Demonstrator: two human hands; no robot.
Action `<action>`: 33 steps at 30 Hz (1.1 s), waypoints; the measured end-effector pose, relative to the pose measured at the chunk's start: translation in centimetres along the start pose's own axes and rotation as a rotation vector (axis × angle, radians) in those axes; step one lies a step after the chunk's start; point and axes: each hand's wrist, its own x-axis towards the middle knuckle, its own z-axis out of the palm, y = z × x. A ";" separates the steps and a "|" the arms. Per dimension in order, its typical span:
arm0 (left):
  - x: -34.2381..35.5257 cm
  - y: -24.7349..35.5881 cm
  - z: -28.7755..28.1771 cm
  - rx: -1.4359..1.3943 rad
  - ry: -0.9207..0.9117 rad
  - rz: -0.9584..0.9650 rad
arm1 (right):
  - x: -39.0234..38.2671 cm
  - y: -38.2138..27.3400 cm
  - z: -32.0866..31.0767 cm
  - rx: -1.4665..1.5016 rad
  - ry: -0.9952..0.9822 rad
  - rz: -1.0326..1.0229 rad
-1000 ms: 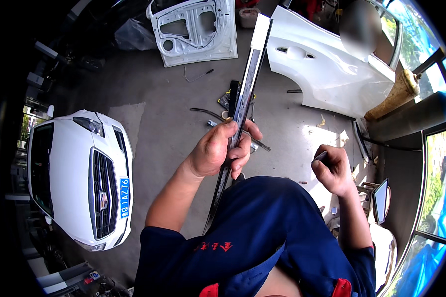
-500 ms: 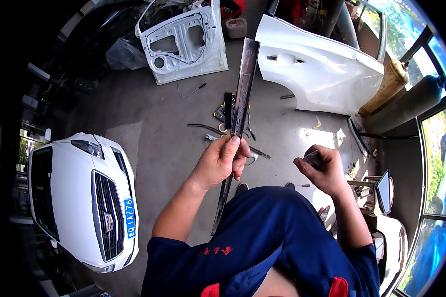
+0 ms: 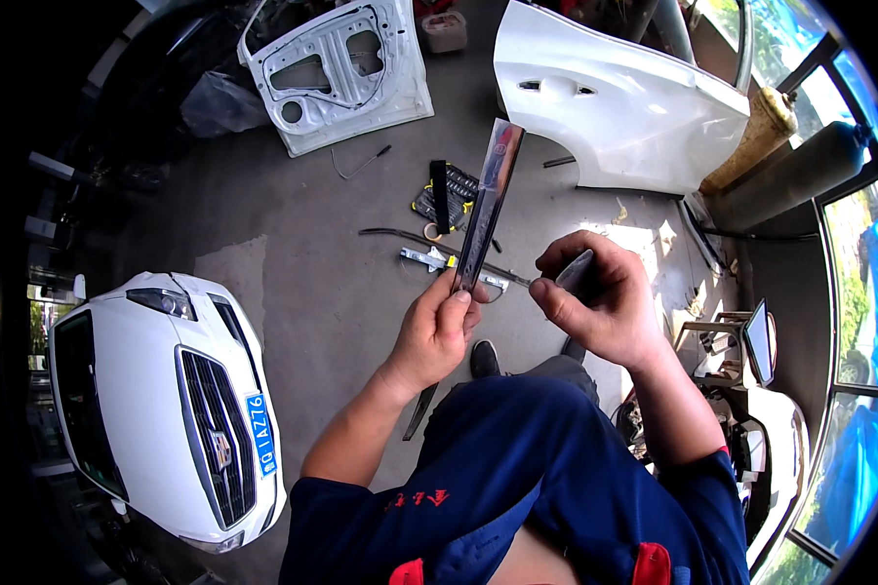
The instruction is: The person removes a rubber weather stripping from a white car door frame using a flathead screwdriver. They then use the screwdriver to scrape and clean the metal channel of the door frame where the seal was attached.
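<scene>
My left hand (image 3: 439, 327) is closed round a long, narrow, glossy dark trim strip (image 3: 486, 195). The strip slants through the grip, its upper end leaning right and its lower end beside my knees. To the right, my right hand (image 3: 605, 302) is curled round a small grey, film-like piece (image 3: 578, 270); the palm hides most of it, so its kind cannot be made out. A gap separates the right fingertips from the strip. Below on the floor lie a tool case (image 3: 456, 190), a roll of tape (image 3: 432, 232) and a long thin dark strip (image 3: 385, 232).
A bare door frame panel (image 3: 400, 107) and a white car door (image 3: 634, 107) stand ahead. At left is a white car (image 3: 137, 390). Gas cylinders (image 3: 790, 175) lean by the windows at right. A stool (image 3: 698, 341) stands to my right. A thin hooked tool (image 3: 361, 164) lies on the floor.
My right hand has moved left and closer to the strip. The upper end of the strip is lower and leans further right. The whole view has shifted slightly.
</scene>
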 end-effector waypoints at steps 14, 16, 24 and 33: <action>-1.0 -0.4 0.3 0.517 0.097 0.218 | 1.2 -0.4 2.7 0.205 0.292 -0.158; -1.3 -0.3 0.7 0.530 0.092 0.207 | 0.9 -0.3 2.5 0.261 0.299 -0.155; -1.4 -0.4 2.6 0.555 0.069 0.215 | 0.1 -0.5 0.9 0.460 0.214 0.023; 0.1 -1.2 6.6 0.456 0.055 0.203 | 0.3 0.8 -2.3 0.685 0.190 0.099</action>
